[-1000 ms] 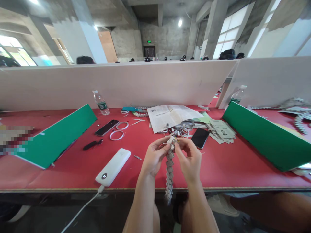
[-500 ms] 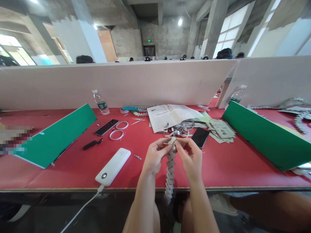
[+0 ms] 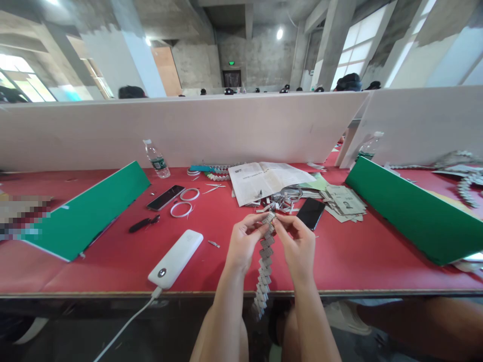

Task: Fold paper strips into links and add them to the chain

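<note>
A zigzag chain of folded paper (image 3: 264,261) hangs from my fingers, its lower end dangling past the table's front edge. My left hand (image 3: 243,241) pinches the top of the chain from the left side, thumb and fingers closed on it. From the right, my right hand (image 3: 300,241) grips the same top end between thumb and fingertips. Fingers cover part of the top links, so their folds are hard to make out. Just beyond my hands lies a heap of folded paper strips (image 3: 281,201).
A black phone (image 3: 311,213) lies right of my hands, by a stack of printed paper pieces (image 3: 345,202). On the left are a white power bank (image 3: 176,259) with a cable, another phone (image 3: 166,197) and white rings (image 3: 181,209). Green boards (image 3: 94,211) flank both sides; a bottle (image 3: 157,160) stands behind.
Both hands keep their pinch on the chain's top, with small finger shifts. The hanging lower end has swung slightly to the left.
</note>
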{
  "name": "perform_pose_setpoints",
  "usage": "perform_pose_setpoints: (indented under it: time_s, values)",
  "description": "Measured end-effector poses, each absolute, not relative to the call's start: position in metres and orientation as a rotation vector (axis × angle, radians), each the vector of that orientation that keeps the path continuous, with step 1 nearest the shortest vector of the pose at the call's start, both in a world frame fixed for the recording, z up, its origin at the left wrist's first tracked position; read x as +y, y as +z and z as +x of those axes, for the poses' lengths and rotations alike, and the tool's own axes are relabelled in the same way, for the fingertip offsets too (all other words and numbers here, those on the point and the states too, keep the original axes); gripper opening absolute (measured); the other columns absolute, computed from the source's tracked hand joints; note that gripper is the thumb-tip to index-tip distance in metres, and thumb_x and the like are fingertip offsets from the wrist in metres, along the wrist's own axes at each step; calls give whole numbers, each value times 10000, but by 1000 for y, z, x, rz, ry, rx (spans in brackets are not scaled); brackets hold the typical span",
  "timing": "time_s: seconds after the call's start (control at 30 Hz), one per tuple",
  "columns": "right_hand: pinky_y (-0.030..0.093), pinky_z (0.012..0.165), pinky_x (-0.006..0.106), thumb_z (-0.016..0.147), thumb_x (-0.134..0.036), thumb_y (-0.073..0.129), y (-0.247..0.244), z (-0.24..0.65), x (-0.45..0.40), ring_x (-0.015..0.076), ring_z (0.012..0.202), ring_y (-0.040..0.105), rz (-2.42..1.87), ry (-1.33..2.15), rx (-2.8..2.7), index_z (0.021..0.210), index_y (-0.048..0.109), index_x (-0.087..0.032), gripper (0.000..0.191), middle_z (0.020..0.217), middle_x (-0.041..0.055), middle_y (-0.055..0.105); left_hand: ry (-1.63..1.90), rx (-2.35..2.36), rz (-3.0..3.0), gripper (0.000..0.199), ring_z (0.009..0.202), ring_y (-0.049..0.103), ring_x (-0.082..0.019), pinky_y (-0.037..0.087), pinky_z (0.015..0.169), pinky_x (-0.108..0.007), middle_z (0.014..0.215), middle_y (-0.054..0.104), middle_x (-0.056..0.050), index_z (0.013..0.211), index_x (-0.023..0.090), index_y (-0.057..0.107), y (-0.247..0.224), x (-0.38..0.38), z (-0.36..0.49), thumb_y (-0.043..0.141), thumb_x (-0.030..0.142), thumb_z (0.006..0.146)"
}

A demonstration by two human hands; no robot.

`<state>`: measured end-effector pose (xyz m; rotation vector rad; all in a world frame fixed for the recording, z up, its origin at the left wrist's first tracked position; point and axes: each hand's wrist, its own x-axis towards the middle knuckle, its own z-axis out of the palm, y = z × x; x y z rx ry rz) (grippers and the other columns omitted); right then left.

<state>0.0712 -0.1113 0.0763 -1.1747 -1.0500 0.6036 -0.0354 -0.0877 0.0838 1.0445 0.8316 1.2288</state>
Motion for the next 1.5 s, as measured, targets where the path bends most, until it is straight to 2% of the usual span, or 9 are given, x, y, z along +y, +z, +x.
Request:
perform_pose_setpoints:
  time_s: [0.13,0.23,0.4,0.8,1.0,1.2,1.37,1.5]
  values:
    - [482,672,291,780,-295,592,77,73,-111,156,707,593,-1172,591,-1059,912,620,-174,181,772,36,647,1278,817,1178,282,872,597,-162,504,763,-252,1007,618,-64,980,179,686,81,-86,-34,670,235,704]
    - [480,652,276,768,-278,615,78,75,-112,135,646,587,-1138,627,-1032,1012,512,-201,277,677,-18,612,1286,842,1274,270,885,589,-161,504,749,-238,975,597,-52,990,198,686,82,-86,-35,648,231,725]
    - [473,681,272,762,-259,622,80,78,-112,134,668,607,-1099,694,-1065,1010,442,-225,309,673,-36,611,1271,845,1366,272,880,572,-147,501,723,-213,938,561,-37,1017,217,676,86,-87,-38,621,211,750]
    - [446,683,266,786,-233,587,79,83,-112,128,651,578,-1115,725,-1256,1001,437,-226,262,617,-60,560,1182,853,1510,273,817,553,-128,491,664,-198,901,531,-31,1030,238,670,86,-85,-48,600,198,769]
    - [463,666,265,796,-264,584,79,81,-114,138,674,595,-1199,537,-1275,964,458,-219,214,691,-23,609,1169,830,1506,266,869,562,-153,500,721,-233,922,550,-41,1030,222,666,89,-85,-51,599,220,773]
    - [498,674,267,803,-284,581,76,76,-116,160,788,625,-1192,338,-1257,940,501,-213,174,831,26,624,1187,825,1463,264,881,571,-162,503,749,-252,907,571,-38,1017,203,667,90,-86,-55,615,230,760]
    - [498,711,270,814,-265,570,76,70,-116,146,779,611,-1152,264,-1247,877,528,-214,92,809,16,602,1197,844,1476,282,863,576,-154,502,728,-243,907,577,-36,1042,212,660,92,-89,-52,603,232,767]
    - [502,666,271,804,-269,581,75,65,-116,150,755,597,-1131,296,-1126,845,523,-205,96,776,19,586,1211,832,1516,316,879,575,-155,495,738,-239,945,580,-42,1091,226,638,94,-91,-47,589,247,780]
